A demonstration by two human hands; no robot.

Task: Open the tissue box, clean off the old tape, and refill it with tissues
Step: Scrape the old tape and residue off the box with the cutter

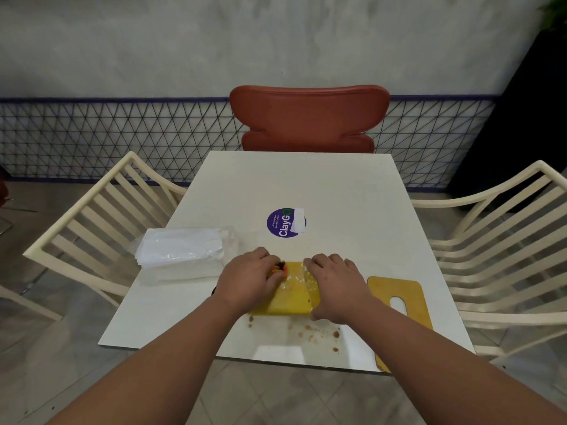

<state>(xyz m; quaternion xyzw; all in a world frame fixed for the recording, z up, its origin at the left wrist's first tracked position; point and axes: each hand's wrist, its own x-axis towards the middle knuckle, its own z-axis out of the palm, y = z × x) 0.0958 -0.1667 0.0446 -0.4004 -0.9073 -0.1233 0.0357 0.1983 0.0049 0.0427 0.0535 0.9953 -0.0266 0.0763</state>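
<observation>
A yellow tissue box lies on the white bench, near its front edge, with whitish tape residue smeared across its upper face. The left hand rests at the box's left end, its grip curled around a small orange-and-black tool that touches the box's far left corner. The right hand has its grip clasped over the box's right side, fingers bent over the far edge and thumb at the near corner. Just right of the box lies its flat yellow lid with an oval slot, jutting past the bench's front edge. Brown crumbs of scraped tape dot the bench before the box. To the left sits a clear-wrapped pack of white tissues. A round purple sticker marks the bench's middle.
</observation>
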